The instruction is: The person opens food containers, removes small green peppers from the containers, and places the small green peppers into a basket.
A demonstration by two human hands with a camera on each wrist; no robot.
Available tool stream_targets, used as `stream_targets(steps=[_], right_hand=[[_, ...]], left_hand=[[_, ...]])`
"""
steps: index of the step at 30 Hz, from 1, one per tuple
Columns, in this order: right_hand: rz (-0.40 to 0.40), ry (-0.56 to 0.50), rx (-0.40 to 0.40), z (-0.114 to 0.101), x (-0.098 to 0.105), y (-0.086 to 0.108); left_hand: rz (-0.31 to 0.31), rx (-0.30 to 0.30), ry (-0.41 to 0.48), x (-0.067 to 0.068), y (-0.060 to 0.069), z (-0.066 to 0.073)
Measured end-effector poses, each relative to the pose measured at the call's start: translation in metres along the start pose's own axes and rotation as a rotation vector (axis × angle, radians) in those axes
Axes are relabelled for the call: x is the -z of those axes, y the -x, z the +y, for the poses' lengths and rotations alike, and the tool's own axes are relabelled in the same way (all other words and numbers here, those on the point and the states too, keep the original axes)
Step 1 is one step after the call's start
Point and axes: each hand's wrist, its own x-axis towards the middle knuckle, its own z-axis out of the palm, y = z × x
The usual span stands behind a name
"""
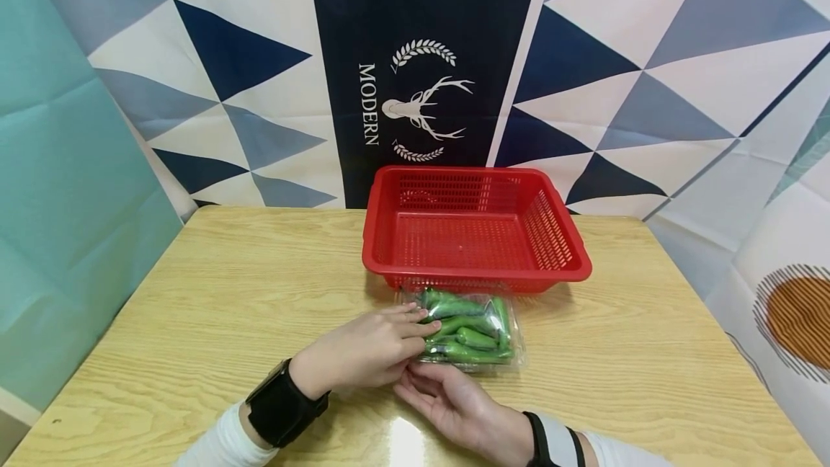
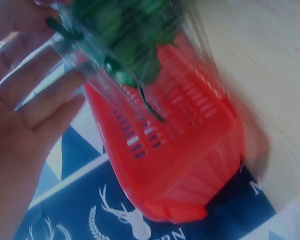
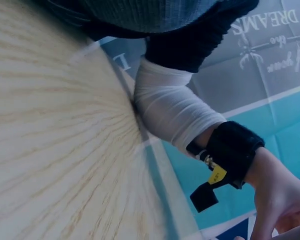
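A clear plastic box of green chili peppers (image 1: 470, 334) lies in front of the red basket, towards the middle of the table. My left hand (image 1: 369, 348) grips its left side, with fingers spread over the top and the thumb mostly hidden. In the left wrist view, those fingers (image 2: 45, 100) reach the crinkled clear plastic, and a dark pepper stem (image 2: 151, 106) shows through it. My right hand (image 1: 457, 409) is at the near left corner, its bent fingers touching or very close to the box edge. Their tips are partly hidden behind the left hand.
The red perforated basket (image 1: 463, 276) stands at the back of the wooden table (image 1: 259, 272), just beyond the box. Behind it hangs a patterned cloth (image 1: 259, 56) with triangles and a deer print. A teal cloth (image 1: 65, 164) covers the left side.
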Motion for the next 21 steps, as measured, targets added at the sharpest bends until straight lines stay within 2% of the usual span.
stream_targets(steps=[6, 14, 21], right_hand=[[-0.018, 0.013, 0.037, 0.0019, -0.0008, -0.0005], [-0.026, 0.052, 0.042, 0.0026, -0.0005, 0.0016], [-0.038, 0.042, 0.010, 0.0005, -0.0016, 0.0012]], left_hand=[[0.007, -0.001, -0.094, 0.0008, -0.0020, 0.0064], [-0.019, 0.016, 0.014, 0.0048, -0.0021, 0.0035], [0.010, -0.013, 0.019, 0.0045, -0.0014, 0.0020]])
